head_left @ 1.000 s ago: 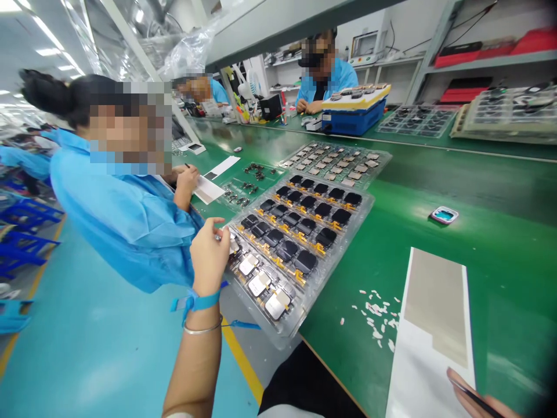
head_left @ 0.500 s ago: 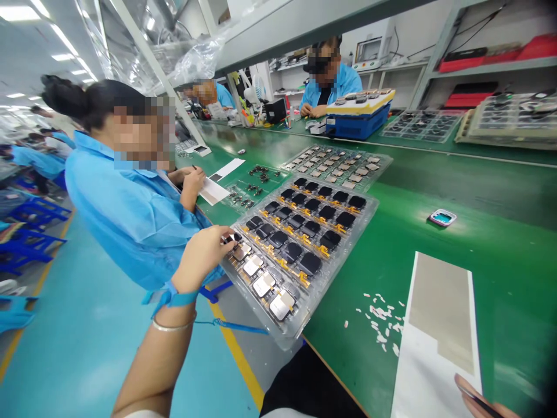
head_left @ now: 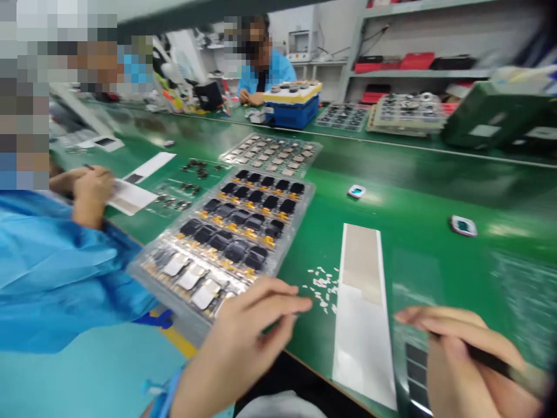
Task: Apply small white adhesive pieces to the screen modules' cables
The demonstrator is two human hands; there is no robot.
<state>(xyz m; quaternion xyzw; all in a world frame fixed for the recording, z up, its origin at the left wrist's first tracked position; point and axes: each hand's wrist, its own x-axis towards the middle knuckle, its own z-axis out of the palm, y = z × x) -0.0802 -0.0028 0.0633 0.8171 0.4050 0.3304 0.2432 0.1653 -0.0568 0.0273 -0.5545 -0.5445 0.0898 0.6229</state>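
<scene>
My left hand [head_left: 243,342] hovers at the near corner of a clear plastic tray [head_left: 301,209]. Its fingers are pressed together in a pinch pointing right, and I cannot make out what is between them. The tray holds rows of black modules [head_left: 243,217] and a few silver ones [head_left: 191,277] at its near end. My right hand [head_left: 461,360] is at the lower right, closed round a thin dark tool [head_left: 487,357] above a dark strip. A long white backing sheet [head_left: 361,313] lies between the hands, with small white scraps [head_left: 322,284] beside it.
A co-worker in a blue coat [head_left: 52,261] sits close on the left, hands on a white sheet. A second parts tray [head_left: 272,152] lies further back. Two small framed parts [head_left: 355,191] [head_left: 463,225] rest on the green belt. A blue box [head_left: 292,107] and another person are beyond.
My left hand has left the tray's far-left end and come back to its near corner. My right hand has risen into view with the tool. The view has swung right.
</scene>
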